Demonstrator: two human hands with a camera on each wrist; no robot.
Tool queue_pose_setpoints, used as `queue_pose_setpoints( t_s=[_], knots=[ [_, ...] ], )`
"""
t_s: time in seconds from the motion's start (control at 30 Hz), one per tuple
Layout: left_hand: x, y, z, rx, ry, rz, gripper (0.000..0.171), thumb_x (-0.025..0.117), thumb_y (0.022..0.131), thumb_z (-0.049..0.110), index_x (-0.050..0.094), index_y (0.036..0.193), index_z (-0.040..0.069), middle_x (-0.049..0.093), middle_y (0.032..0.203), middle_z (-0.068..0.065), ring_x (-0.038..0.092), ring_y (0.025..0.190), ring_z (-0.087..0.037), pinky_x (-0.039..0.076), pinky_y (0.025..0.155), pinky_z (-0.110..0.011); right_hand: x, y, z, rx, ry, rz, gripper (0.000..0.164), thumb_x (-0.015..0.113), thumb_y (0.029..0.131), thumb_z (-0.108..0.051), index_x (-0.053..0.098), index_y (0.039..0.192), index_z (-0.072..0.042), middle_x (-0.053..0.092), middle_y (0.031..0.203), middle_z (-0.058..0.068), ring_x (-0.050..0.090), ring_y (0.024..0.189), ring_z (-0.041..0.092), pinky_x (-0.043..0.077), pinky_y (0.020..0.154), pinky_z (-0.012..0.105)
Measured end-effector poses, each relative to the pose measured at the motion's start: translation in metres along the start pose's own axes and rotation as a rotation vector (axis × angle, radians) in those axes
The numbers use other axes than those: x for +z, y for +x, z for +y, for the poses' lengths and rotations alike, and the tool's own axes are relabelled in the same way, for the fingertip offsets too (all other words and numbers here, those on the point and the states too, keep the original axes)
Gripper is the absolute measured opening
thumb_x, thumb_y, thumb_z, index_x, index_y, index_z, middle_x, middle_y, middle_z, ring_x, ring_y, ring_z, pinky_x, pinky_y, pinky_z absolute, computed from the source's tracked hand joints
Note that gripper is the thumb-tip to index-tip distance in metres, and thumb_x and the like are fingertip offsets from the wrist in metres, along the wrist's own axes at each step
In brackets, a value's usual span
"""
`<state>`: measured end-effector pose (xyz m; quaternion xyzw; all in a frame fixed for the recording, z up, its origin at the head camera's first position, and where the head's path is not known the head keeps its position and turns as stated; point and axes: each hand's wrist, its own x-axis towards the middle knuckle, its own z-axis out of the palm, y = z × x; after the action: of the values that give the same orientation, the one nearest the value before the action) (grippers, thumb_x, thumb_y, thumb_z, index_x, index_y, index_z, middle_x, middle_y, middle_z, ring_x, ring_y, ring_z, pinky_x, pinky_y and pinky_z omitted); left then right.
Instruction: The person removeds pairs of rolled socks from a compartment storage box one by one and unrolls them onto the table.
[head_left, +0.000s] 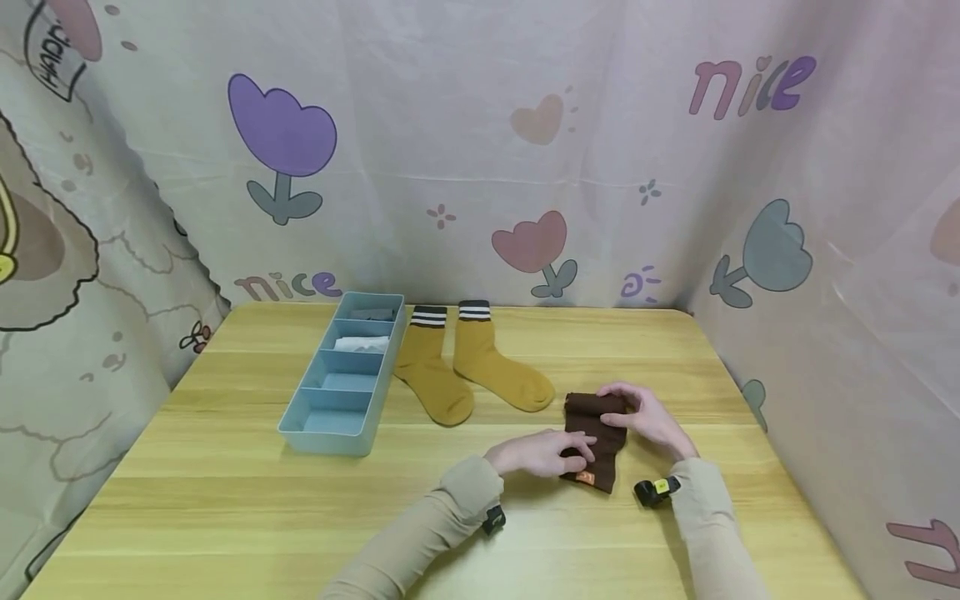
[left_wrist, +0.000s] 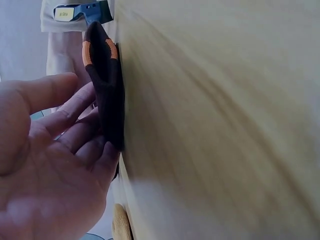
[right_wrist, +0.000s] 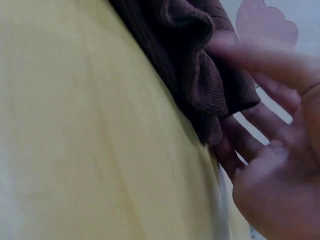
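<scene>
The right hand (head_left: 651,418) arched, pinching the folded end of the brown sock (head_left: 606,452) beneath it; the left hand (head_left: 538,454), fingers loosely spread, touched the sock.

the brown cloth (head_left: 606,458) is matt, ribbed knit. from it, at ten o'clock, mustard socks (head_left: 495,371) of matt knit; between nine and ten, a smooth plastic box (head_left: 322,442); at twelve, a matt fabric curtain (head_left: 427,125); beneath, a smooth wood-grain table (head_left: 247,508) with a soft sheen.

A dark-brown knit sock (head_left: 587,424) lies on the wood-grain table (head_left: 225,500), far end folded. Its near end bears an orange patch (head_left: 585,477).
</scene>
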<state>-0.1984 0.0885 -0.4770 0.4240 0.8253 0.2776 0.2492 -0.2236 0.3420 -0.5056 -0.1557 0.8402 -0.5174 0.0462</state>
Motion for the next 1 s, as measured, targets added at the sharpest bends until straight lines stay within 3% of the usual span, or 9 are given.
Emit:
queue_pose_setpoints(
  t_s=[0.33, 0.53, 0.73, 1.0],
  knots=[
    [-0.001, -0.003, 0.0, 0.023, 0.017, 0.012, 0.027, 0.049, 0.106, 0.022, 0.066, 0.125, 0.013, 0.047, 0.157, 0.0, 0.035, 0.151, -0.017, 0.029, 0.123, -0.024, -0.005, 0.011, -0.001, 0.044, -0.104, 0.038, 0.031, 0.075, 0.089, -0.014, 0.07, 0.119, -0.006, 0.07, 0.122, 0.016, 0.06, 0.106, -0.001, 0.045, 0.093, 0.016],
    [0.001, -0.002, -0.003, 0.029, 0.024, 0.014, 0.027, 0.05, 0.105, 0.023, 0.066, 0.126, 0.014, 0.047, 0.157, 0.001, 0.036, 0.151, -0.017, 0.029, 0.123, -0.024, -0.004, 0.016, 0.0, 0.001, -0.085, 0.045, 0.03, 0.072, 0.091, -0.007, 0.067, 0.12, -0.001, 0.069, 0.119, 0.022, 0.063, 0.104, 0.004, 0.049, 0.089, 0.017],
    [0.002, -0.003, -0.003, 0.02, 0.012, 0.009, 0.028, 0.051, 0.105, 0.025, 0.065, 0.126, 0.016, 0.045, 0.158, 0.003, 0.036, 0.151, -0.017, 0.03, 0.123, -0.025, -0.003, 0.019, 0.0, -0.023, -0.068, 0.057, 0.024, 0.067, 0.092, -0.001, 0.069, 0.117, 0.0, 0.067, 0.121, 0.025, 0.061, 0.099, 0.0, 0.049, 0.085, 0.016],
    [0.002, -0.004, -0.003, 0.025, 0.011, -0.008, 0.027, 0.052, 0.105, 0.024, 0.064, 0.127, 0.016, 0.044, 0.159, 0.004, 0.035, 0.152, -0.018, 0.03, 0.123, -0.027, -0.003, 0.02, -0.004, 0.006, -0.124, 0.038, 0.032, 0.079, 0.085, -0.01, 0.069, 0.115, -0.004, 0.07, 0.116, 0.019, 0.062, 0.099, 0.012, 0.049, 0.085, 0.021]
  ],
)
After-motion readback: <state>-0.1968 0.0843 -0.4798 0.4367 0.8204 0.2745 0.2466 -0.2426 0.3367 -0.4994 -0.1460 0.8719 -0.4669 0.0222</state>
